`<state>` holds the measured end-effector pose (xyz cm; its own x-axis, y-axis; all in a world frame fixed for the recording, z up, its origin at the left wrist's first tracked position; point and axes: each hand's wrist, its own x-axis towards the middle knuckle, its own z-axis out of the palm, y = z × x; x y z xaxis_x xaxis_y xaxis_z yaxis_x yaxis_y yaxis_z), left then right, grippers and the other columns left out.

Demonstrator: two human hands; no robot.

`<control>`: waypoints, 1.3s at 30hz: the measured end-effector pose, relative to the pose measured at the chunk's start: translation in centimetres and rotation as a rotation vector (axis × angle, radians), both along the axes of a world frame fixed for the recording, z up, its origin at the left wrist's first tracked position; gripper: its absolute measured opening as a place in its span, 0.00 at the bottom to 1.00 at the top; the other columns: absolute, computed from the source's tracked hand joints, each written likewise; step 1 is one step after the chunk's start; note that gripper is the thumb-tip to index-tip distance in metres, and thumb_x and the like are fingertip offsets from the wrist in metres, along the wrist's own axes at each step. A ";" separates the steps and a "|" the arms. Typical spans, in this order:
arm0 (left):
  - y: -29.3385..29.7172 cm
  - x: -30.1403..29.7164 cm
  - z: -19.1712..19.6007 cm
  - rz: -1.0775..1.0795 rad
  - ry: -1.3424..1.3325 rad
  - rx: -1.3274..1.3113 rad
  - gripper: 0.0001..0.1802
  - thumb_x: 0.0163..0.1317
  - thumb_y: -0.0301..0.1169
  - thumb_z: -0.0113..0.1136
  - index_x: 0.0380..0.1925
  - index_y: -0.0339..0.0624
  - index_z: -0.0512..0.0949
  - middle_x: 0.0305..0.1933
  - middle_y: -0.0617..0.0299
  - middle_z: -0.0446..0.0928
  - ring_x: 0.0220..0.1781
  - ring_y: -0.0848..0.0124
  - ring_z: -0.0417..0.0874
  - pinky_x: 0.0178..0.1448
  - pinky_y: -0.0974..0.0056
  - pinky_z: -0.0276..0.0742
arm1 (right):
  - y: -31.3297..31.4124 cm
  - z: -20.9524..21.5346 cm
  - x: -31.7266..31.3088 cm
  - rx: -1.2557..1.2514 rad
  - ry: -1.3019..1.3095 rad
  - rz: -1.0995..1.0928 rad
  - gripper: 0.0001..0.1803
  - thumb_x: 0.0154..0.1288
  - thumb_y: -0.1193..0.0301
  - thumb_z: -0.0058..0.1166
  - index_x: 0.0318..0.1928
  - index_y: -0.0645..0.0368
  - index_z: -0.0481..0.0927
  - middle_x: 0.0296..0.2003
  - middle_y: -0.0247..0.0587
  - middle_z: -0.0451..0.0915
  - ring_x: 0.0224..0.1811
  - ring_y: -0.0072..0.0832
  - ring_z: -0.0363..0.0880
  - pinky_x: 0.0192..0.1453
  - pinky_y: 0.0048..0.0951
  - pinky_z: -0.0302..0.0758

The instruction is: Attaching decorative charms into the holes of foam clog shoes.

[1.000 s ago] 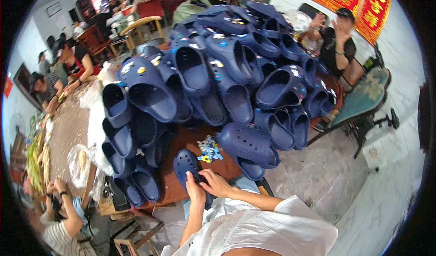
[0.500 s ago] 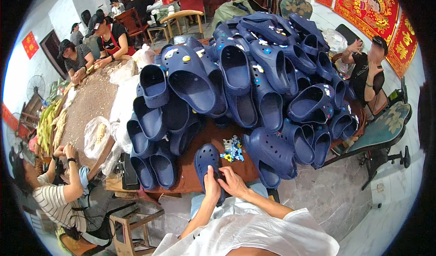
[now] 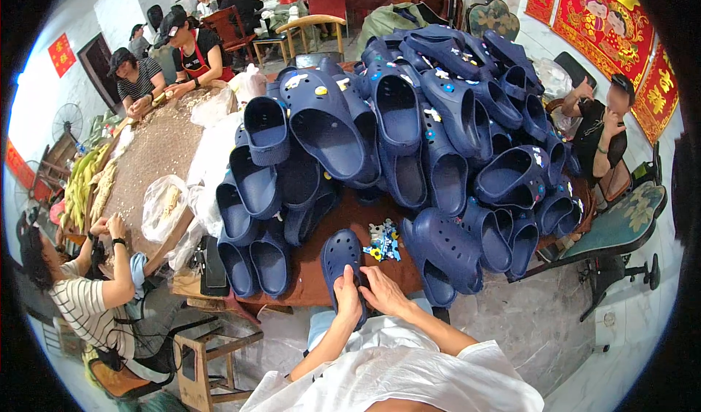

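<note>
A single navy clog [image 3: 340, 254] with round holes in its upper stands at the front edge of the table, toe pointing away from me. My left hand [image 3: 348, 299] grips it from the near left, thumb along the upper. Against its right side rests my right hand [image 3: 385, 295], fingers bent and pressed to the clog; whether a small piece lies under the fingertips is hidden. Just beyond lies a small heap of blue, white and yellow shoe charms [image 3: 382, 241]. Around it rises a large pile of navy clogs [image 3: 328, 138], several with charms fitted in the holes.
A brown cloth [image 3: 310, 272] covers the table. A black phone [image 3: 212, 267] lies at its left edge, near a wooden stool [image 3: 196, 364]. Further left, people work at a table [image 3: 139, 185] with scattered kernels and plastic bags. Another person [image 3: 603, 131] sits at the right behind the pile.
The view has turned a little, so the scene sits slightly further right. Both hands remain on the clog, with my right fingers shifted slightly. The person at the right has lowered a hand.
</note>
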<state>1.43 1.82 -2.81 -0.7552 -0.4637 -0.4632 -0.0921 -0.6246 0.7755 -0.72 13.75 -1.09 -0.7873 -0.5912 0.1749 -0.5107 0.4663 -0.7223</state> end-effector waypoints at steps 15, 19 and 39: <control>-0.4 0.5 -1.9 -0.072 0.045 0.024 0.16 0.72 0.39 0.54 0.26 0.43 0.76 0.30 0.68 0.78 0.30 0.78 0.75 0.36 0.69 0.71 | 1.7 7.5 -1.6 -0.159 0.005 -0.036 0.29 0.65 0.73 0.56 0.65 0.63 0.63 0.56 0.53 0.70 0.57 0.45 0.75 0.59 0.40 0.75; 0.0 0.2 -0.8 -0.020 0.053 -0.037 0.17 0.72 0.38 0.54 0.22 0.48 0.71 0.27 0.70 0.74 0.27 0.79 0.71 0.33 0.68 0.66 | 3.4 13.0 -3.3 -0.399 0.040 -0.097 0.29 0.66 0.77 0.55 0.66 0.63 0.62 0.53 0.50 0.72 0.54 0.38 0.77 0.53 0.35 0.80; -0.2 0.6 -0.8 -0.070 0.099 -0.063 0.13 0.70 0.40 0.58 0.30 0.44 0.72 0.36 0.67 0.77 0.36 0.74 0.76 0.43 0.66 0.72 | 5.8 18.1 -7.4 -0.350 0.328 -0.236 0.20 0.65 0.74 0.54 0.57 0.63 0.72 0.53 0.49 0.71 0.53 0.41 0.76 0.52 0.36 0.78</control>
